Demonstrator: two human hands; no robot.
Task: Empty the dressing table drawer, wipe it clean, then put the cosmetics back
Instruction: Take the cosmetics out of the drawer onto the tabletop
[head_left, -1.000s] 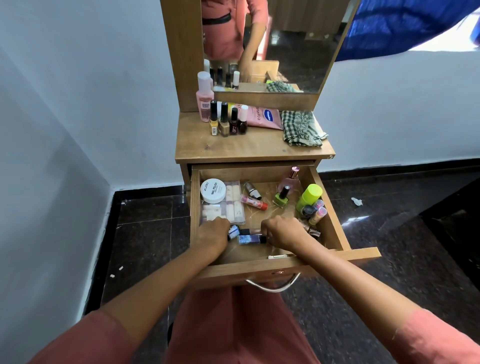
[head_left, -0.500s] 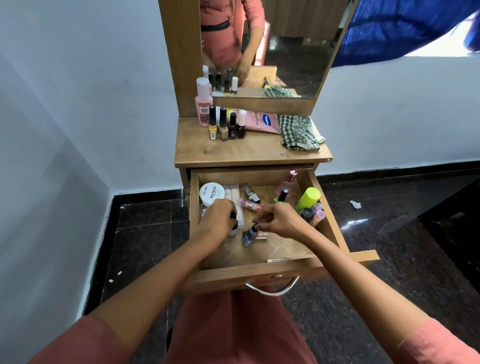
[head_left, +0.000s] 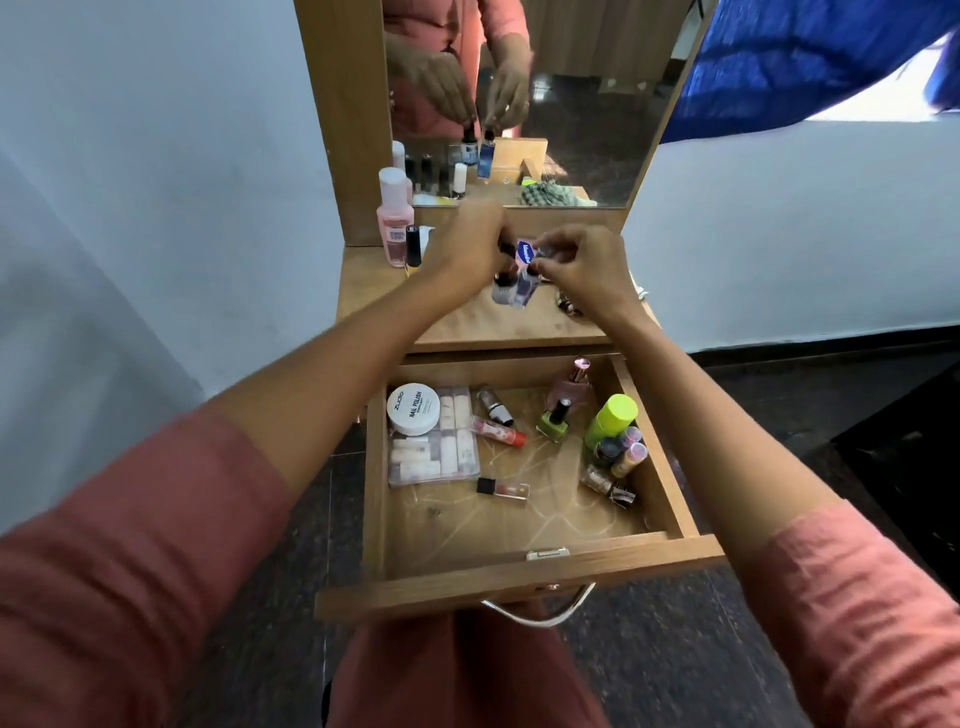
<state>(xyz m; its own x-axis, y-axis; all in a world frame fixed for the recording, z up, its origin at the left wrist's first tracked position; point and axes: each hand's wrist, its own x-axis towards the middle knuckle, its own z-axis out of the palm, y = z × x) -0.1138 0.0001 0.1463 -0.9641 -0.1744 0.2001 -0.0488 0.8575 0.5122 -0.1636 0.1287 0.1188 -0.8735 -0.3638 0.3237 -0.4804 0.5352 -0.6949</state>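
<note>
Left hand (head_left: 467, 244) pinches a small dark-capped nail polish bottle (head_left: 502, 291) by the cap, right hand (head_left: 587, 265) pinches a small bluish nail polish bottle (head_left: 527, 286), both over the wooden surface (head_left: 519, 327). Below, the open wooden drawer (head_left: 519, 571) holds a white round tub (head_left: 413, 409), a green polish bottle (head_left: 553, 422) and more.

— What is being held?

— The left hand (head_left: 467, 244) grips a small dark-capped bottle (head_left: 502, 291) by its cap. The right hand (head_left: 587, 265) pinches a small blue bottle (head_left: 527, 288) just beside it. Both are blurred, over the middle of the bench (head_left: 519, 330).

— And the drawer (head_left: 519, 577)?

— It's pulled out. A white tub (head_left: 413, 409) sits on a clear box (head_left: 441, 462) in the far left corner. A green polish bottle (head_left: 553, 422) stands near the far edge, and a lime-capped bottle (head_left: 610, 418) is by the right wall.

— Anything else on the bench?

— A pink bottle (head_left: 395, 223), at the far left corner.
</note>
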